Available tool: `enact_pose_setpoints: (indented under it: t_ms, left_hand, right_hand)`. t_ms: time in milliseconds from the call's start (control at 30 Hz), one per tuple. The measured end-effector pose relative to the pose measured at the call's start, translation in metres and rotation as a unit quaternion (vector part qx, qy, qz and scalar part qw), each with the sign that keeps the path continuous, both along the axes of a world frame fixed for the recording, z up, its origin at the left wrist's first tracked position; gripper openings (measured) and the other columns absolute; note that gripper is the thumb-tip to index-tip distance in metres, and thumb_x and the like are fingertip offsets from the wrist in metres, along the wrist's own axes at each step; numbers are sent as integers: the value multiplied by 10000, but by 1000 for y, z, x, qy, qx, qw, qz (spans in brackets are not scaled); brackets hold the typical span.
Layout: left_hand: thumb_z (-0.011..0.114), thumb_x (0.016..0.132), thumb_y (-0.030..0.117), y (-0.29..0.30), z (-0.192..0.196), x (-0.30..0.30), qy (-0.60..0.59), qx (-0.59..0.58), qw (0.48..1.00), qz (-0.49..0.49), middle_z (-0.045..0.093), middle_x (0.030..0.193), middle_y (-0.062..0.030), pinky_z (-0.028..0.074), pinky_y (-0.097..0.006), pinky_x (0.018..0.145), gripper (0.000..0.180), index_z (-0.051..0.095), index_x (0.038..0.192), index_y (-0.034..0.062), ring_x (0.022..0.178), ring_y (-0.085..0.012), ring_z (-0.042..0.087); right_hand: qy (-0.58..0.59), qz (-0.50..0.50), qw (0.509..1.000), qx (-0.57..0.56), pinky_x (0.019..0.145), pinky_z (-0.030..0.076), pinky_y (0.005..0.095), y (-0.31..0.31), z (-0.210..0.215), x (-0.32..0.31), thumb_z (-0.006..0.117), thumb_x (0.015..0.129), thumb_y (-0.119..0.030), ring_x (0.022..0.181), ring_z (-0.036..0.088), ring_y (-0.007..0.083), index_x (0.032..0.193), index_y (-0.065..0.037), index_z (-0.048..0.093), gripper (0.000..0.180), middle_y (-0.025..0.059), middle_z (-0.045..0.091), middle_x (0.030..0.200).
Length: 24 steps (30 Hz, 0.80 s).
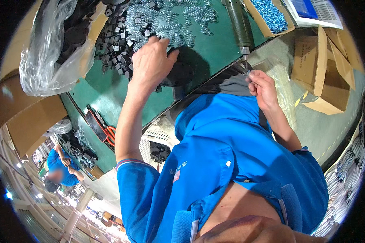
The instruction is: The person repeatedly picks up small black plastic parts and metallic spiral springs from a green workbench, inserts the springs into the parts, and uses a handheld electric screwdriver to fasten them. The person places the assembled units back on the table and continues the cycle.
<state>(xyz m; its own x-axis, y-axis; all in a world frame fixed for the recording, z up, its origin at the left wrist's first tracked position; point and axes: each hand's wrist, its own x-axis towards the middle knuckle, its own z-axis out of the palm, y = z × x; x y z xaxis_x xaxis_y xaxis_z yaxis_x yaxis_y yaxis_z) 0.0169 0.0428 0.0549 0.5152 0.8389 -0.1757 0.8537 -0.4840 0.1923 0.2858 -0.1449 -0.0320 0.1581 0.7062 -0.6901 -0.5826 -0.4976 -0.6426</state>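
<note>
Pinching a tiny piece (248, 73) in the fingertips of my right hand (262, 87), I have it right at the tip of the bit (246, 62). The piece is too small to name from here. The bit sticks out of the power driver (238, 28), which is long and dark green. The driver's long side runs from the top of the view down toward me, so its thin end points at my right grip. I think what matters most is that line: the tiny piece has to sit straight with the bit. My right hand is much nearer to it than my left.

My left hand (152, 60) is well apart from the driver, over the worktop (221, 44). Its fingers point at the edge of the springs (170, 20), with the black blocks (117, 50) just to their left. My left thumb stands away from the fingers, above a black round part (180, 75). My own hand hides what is under it, so I can't tell if that grip has anything in it.
</note>
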Motion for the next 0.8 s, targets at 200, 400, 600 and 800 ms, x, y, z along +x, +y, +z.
enact_pose_setpoints:
  t_ms: [200, 400, 600, 800]
  left_hand:
    - [733, 803, 377, 19, -34, 37, -77, 82, 994, -9, 665, 893, -143, 525, -417, 706, 340, 720, 911, 55, 813, -336, 666]
    - [780, 745, 382, 25, -53, 49, -18, 59, 998, -1, 679, 867, -171, 535, -435, 694, 364, 690, 810, 36, 799, -355, 680]
    - [703, 795, 213, 21, -39, 41, -129, 33, 988, 73, 709, 914, -144, 536, -408, 768, 232, 726, 973, 65, 825, -351, 685]
    - [663, 833, 175, 23, -35, 16, -303, -60, 937, 163, 742, 923, -133, 540, -318, 808, 284, 714, 1075, 35, 867, -219, 722]
  right_hand:
    - [-11, -9, 1000, -4, 465, 337, 206, -1, -1, -3, 661, 918, -149, 565, 521, 60, 910, -78, 632, 78, 27, 650, 800]
    - [6, -5, 1000, -1, 465, 333, 218, -1, 0, 0, 666, 913, -148, 561, 521, 71, 926, -74, 640, 79, 28, 648, 801]
    - [-5, -7, 1000, -9, 447, 331, 209, -2, -2, -3, 688, 896, -138, 527, 507, 58, 890, -79, 651, 69, 24, 661, 775]
    - [-13, 7, 1000, -8, 445, 333, 206, -1, -3, -5, 695, 894, -145, 529, 514, 57, 903, -79, 659, 76, 31, 675, 794]
